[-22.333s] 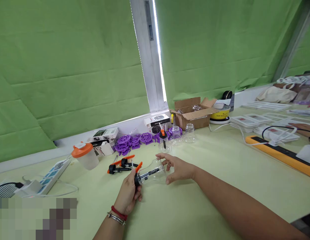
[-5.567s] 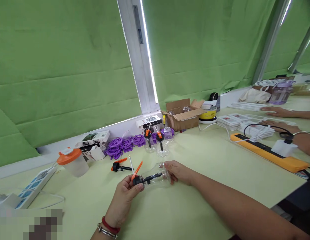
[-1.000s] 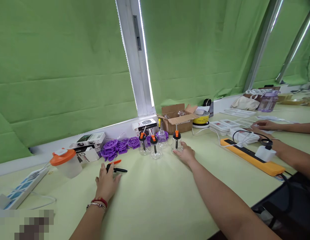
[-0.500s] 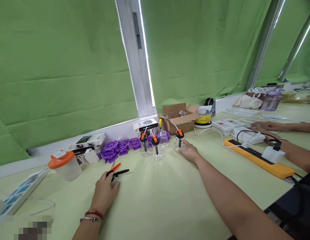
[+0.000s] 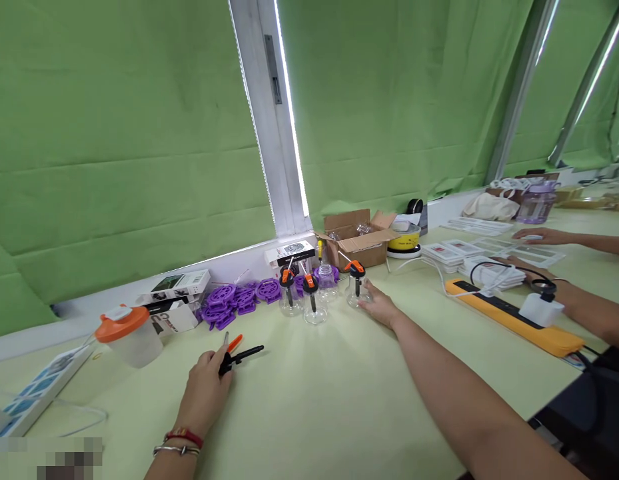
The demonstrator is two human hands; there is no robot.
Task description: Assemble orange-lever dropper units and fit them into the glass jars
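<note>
My left hand (image 5: pixel 208 381) is closed on a black and orange bottle lid (image 5: pixel 230 361), low over the table. A black tube sticks out of the lid to the right, and its rear part is hidden by my fingers. My right hand (image 5: pixel 378 305) grips the lower side of a small clear bottle (image 5: pixel 352 293) standing upright. That bottle wears a similar black and orange lid (image 5: pixel 357 268) with a thin white stick slanting out. Left of it stand two more lidded bottles (image 5: pixel 316 312). Behind them is a lidless clear bottle (image 5: pixel 327 280) with a yellow-handled tool behind or in it.
Purple plastic parts (image 5: pixel 224 300) lie piled by small boxes (image 5: pixel 176 313) at the wall. An open carton (image 5: pixel 362 248) stands at the back. At left are an orange-lidded cup (image 5: pixel 132 340) and a power strip (image 5: pixel 44 383). A yellow power strip (image 5: pixel 514 323) lies near another person's arms (image 5: pixel 586 303).
My left hand has drawn slightly back and left, its fingers now closer round the lid. My right hand stays at its bottle. The other person's far hand has moved.
</note>
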